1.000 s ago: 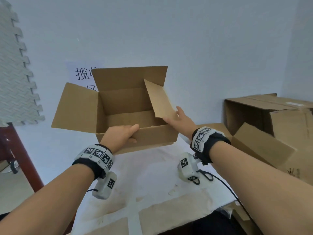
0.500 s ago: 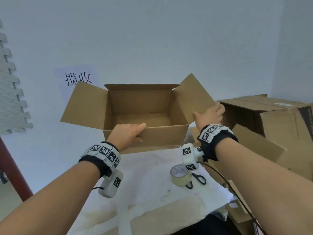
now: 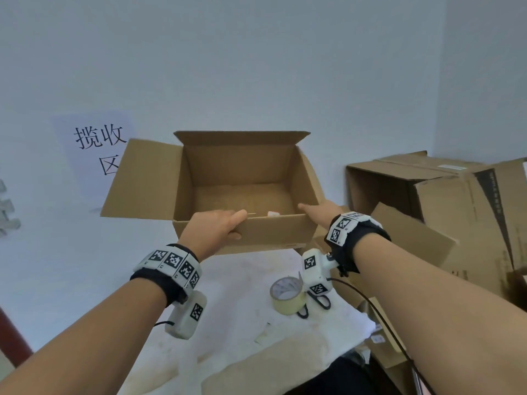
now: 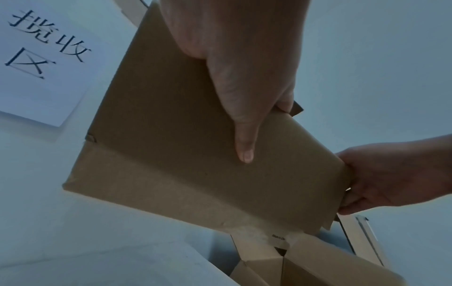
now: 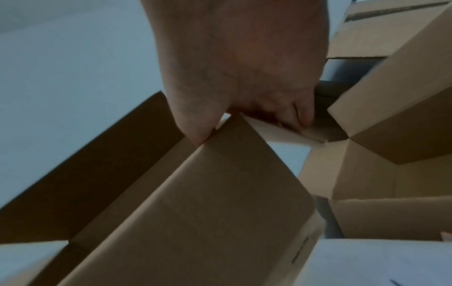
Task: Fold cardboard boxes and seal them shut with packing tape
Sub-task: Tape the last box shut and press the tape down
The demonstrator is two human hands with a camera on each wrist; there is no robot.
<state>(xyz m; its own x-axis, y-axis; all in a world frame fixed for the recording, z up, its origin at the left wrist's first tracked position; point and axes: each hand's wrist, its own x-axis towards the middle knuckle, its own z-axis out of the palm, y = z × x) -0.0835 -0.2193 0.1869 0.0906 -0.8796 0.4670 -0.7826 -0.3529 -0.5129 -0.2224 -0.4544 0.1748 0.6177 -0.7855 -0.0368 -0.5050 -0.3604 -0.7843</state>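
Observation:
An open brown cardboard box [image 3: 271, 232] is held up over the white table [image 3: 242, 332], mouth toward me. Its left flap [image 3: 142, 181] spreads outward, and the far flap stands up a little. My left hand [image 3: 216, 229] grips the near wall, fingers over the rim and thumb [image 4: 244, 151] flat on the outside. My right hand [image 3: 319, 212] grips the near right corner, thumb at the edge [image 5: 198, 135] and fingers curled on the folded-out right flap. A roll of packing tape [image 3: 286, 295] lies on the table below my right wrist.
Black-handled scissors [image 3: 322, 302] lie beside the tape. Larger open cardboard boxes [image 3: 427, 201] are piled at the right, close to the held box. A paper sign [image 3: 97, 149] hangs on the wall behind. A small white scrap [image 3: 273, 213] lies inside the box.
The right flap, folded inward a second ago, swung outward and now lies down along the side. My right hand moved from it to the near right corner. My left hand kept its grip.

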